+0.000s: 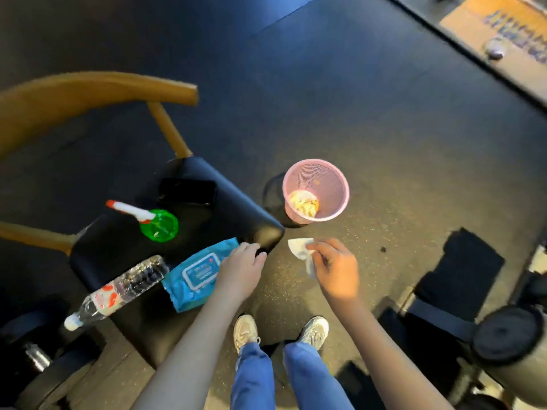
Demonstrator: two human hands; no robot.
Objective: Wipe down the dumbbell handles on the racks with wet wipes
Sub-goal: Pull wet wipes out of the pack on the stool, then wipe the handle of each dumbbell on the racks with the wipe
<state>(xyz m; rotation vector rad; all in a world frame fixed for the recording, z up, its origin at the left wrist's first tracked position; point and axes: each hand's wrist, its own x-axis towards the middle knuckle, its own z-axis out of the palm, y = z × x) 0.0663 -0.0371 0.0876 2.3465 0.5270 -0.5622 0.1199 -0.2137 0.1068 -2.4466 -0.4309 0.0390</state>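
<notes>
Pinching a white wipe (pixel 301 250) between the fingers of my right hand (pixel 334 267), left hand (pixel 241 270) resting relaxed on the wipe pack (pixel 192 276) on the chair (pixel 124 255). Crumpled wipes (pixel 303 204) in the bin (pixel 336 184) suggest some handles are done; none is within reach.

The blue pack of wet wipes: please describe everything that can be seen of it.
The blue pack of wet wipes is a soft, flat plastic pouch with a white-framed lid flap on top, seemingly closed. It lies on the black chair seat, by its edge, beside a clear bottle. The left hand covers its right end.
</notes>
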